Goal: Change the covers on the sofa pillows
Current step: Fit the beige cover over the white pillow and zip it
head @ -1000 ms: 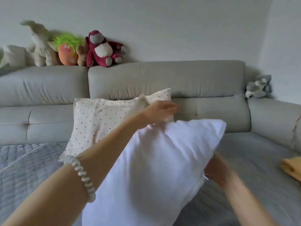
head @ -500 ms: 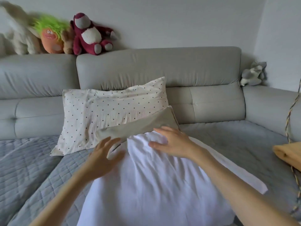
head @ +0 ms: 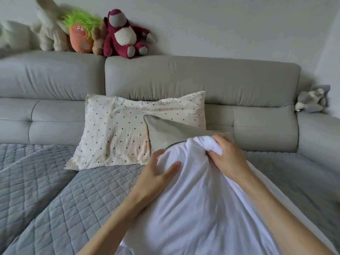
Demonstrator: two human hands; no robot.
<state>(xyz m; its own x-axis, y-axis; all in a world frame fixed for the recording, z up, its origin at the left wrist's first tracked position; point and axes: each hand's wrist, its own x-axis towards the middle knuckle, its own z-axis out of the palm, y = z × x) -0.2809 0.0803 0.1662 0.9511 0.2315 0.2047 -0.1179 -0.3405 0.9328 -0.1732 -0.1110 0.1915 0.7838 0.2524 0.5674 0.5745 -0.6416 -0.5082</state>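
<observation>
The white pillow insert (head: 202,208) lies along the sofa seat in front of the person, its far end going into the mouth of a grey cover (head: 165,134) that rests against the dotted pillow (head: 132,131). Only that far end meets the cover; most of the insert is outside it.

The right hand (head: 228,159) is closed on the insert's top corner, its fingers (head: 220,142) curled round a bunched wad of white cloth right at the cover's opening. The left hand (head: 156,173) lies on the insert's left flank with fingers spread and fairly straight, pressing rather than gripping, just short of the cover's edge.

The step in hand looks like feeding the corner into the cover. The likely trouble is at the opening: neither hand appears to hold the cover itself, so a push could shove the loose cover back against the dotted pillow instead of sliding the insert in. The bunched corner may also lodge short of the cover's own corner and leave a lump, or the filling may twist inside. Whether a zip edge lies at the mouth I cannot tell, though a dark line shows there, and cloth could catch on it.

Beyond, the quilted grey throw (head: 55,190) covers the seat, and plush toys (head: 121,34) sit atop the sofa back (head: 202,76).
</observation>
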